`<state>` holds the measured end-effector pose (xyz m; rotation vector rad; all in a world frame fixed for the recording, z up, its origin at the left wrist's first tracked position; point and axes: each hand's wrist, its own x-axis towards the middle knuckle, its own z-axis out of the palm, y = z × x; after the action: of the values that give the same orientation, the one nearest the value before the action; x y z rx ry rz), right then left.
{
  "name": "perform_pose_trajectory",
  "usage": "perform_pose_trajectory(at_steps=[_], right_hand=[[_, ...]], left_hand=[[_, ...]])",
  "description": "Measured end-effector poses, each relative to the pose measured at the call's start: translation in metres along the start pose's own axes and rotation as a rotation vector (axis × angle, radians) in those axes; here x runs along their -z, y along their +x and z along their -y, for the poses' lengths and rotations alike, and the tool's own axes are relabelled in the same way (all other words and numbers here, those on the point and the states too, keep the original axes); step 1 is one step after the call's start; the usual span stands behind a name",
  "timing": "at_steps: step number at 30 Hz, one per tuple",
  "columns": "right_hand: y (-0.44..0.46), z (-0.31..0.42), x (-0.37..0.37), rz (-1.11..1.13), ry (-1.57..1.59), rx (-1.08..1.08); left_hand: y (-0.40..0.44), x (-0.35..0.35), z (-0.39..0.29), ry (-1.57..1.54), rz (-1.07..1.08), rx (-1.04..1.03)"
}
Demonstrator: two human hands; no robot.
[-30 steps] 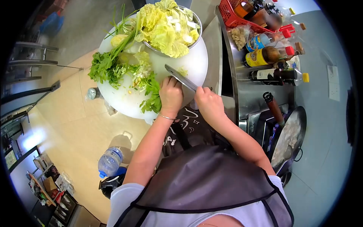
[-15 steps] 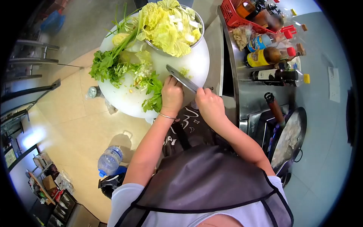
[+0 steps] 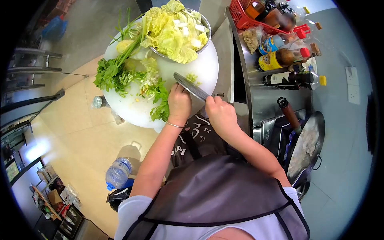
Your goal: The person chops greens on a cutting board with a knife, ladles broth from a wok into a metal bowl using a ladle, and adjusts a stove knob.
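My right hand (image 3: 221,115) is wrapped round the handle of a kitchen knife (image 3: 190,86), its blade pointing up and left over the round white cutting board (image 3: 132,108). Bent fingers of my left hand (image 3: 179,102) press a bunch of leafy celery (image 3: 161,105) to the board, right beside the blade. Leaves stick out to the left of that hand; the stalks under the fingers are mostly hidden. Small chopped green pieces (image 3: 193,78) lie on the blade's far side. Further left are more leafy greens (image 3: 110,75) and chopped white-green bits (image 3: 149,82).
A metal bowl (image 3: 209,37) heaped with cut napa cabbage (image 3: 172,30) stands at the board's far edge. Right of it, a steel counter carries sauce bottles (image 3: 280,59) and a red basket (image 3: 240,15). A wok (image 3: 308,146) with pale contents sits on the stove. A water bottle (image 3: 119,173) stands on the floor.
The knife and both hands have shifted only slightly against the board. More chopped green pieces show beyond the blade. The whole view has moved a little.
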<state>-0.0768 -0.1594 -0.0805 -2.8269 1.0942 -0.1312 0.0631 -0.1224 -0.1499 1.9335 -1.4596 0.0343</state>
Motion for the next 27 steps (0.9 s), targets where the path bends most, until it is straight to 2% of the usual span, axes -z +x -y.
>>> perform_pose_trajectory(at_steps=[2,8,11,15,24,27], right_hand=[[0.009,-0.002,-0.014,-0.066,0.039,0.016],[0.011,-0.004,-0.002,-0.125,0.081,0.069],[-0.005,0.002,0.012,0.005,0.036,0.034],[-0.008,0.001,0.011,0.023,-0.008,0.034],[0.006,0.004,-0.018,0.012,-0.048,0.032],[0.006,-0.002,-0.011,-0.082,-0.037,0.091]], left_hand=[[0.006,0.013,-0.006,0.131,0.026,-0.086],[0.0,0.006,0.001,0.037,0.009,-0.026],[-0.005,0.003,0.005,0.003,0.01,-0.005],[-0.004,0.003,0.004,0.023,0.04,0.008],[-0.005,0.004,0.007,0.005,0.003,-0.079],[-0.003,0.007,0.004,0.009,-0.019,-0.037]])
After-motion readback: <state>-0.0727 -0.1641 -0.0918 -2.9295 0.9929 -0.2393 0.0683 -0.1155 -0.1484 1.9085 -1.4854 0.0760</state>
